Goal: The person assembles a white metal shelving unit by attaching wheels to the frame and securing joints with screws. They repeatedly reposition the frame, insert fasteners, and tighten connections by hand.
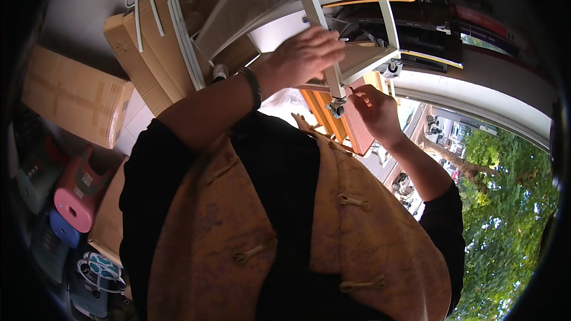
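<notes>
The left hand [306,53] is gripping one white frame post [324,35] far ahead, fingers wrapped around it, while the right hand [375,110] is pinching something small just beside the one caster [336,107] at the post's near end.

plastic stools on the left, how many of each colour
pink stool: 1
blue stool: 1
grey-green stool: 1
total: 3
</notes>
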Action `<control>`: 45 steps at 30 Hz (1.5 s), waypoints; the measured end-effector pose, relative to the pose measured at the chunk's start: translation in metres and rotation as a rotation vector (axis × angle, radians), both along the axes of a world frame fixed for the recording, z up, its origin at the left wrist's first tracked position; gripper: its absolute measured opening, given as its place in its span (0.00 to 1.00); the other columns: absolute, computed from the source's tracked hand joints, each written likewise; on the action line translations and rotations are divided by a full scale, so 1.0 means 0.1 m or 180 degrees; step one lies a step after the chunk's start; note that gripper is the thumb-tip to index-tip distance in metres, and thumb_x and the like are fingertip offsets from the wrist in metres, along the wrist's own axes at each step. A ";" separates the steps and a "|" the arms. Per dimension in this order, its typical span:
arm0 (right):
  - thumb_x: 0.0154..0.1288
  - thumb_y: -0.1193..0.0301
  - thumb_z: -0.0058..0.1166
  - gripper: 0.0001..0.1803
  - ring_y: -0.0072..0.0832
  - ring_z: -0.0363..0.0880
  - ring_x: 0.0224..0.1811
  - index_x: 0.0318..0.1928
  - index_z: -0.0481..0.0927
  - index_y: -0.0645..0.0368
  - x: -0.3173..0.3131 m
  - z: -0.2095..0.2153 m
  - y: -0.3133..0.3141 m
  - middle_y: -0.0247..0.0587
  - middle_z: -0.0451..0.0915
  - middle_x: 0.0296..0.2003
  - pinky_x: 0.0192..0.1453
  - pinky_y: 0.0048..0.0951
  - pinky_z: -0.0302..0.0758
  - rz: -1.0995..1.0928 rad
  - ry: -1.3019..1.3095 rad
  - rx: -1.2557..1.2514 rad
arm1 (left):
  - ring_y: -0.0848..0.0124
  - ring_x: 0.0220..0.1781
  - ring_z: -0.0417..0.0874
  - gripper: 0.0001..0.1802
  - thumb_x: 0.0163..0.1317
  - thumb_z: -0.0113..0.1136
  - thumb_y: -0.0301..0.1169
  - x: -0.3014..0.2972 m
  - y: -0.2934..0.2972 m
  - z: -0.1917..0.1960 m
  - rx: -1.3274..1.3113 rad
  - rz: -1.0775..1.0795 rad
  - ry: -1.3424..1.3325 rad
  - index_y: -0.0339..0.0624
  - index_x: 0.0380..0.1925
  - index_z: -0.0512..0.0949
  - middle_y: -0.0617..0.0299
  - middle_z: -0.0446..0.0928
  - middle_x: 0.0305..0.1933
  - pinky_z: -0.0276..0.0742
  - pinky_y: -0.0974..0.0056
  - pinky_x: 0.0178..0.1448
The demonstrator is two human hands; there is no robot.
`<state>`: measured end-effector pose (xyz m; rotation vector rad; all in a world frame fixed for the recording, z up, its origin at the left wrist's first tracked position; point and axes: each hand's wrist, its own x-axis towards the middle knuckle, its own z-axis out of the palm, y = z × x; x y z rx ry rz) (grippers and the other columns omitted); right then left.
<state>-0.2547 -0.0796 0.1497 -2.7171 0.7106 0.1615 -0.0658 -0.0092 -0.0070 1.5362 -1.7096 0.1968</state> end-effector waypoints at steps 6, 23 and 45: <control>0.73 0.69 0.49 0.12 0.24 0.81 0.22 0.49 0.73 0.65 0.20 -0.12 0.17 0.42 0.81 0.24 0.27 0.25 0.78 -0.1998 0.0104 0.1615 | 0.69 0.74 0.64 0.31 0.54 0.70 0.40 0.33 -0.02 -0.04 -0.0146 0.0475 0.0098 0.64 0.60 0.75 0.73 0.70 0.69 0.56 0.55 0.77; 0.58 0.57 0.65 0.18 0.37 0.82 0.28 0.35 0.78 0.58 0.45 -0.12 -0.06 0.41 0.80 0.28 0.30 0.36 0.78 0.1393 0.0007 -0.1071 | 0.68 0.74 0.62 0.30 0.53 0.71 0.36 0.30 -0.02 -0.07 -0.0183 0.0327 0.0364 0.62 0.58 0.76 0.73 0.69 0.67 0.56 0.52 0.77; 0.64 0.76 0.58 0.16 0.46 0.77 0.56 0.53 0.76 0.58 -0.07 -0.26 -0.52 0.45 0.78 0.52 0.56 0.39 0.78 0.0607 -0.0449 -0.1374 | 0.69 0.73 0.64 0.27 0.53 0.71 0.36 0.32 -0.03 0.00 -0.0237 0.0424 0.0318 0.62 0.55 0.78 0.74 0.71 0.63 0.58 0.54 0.74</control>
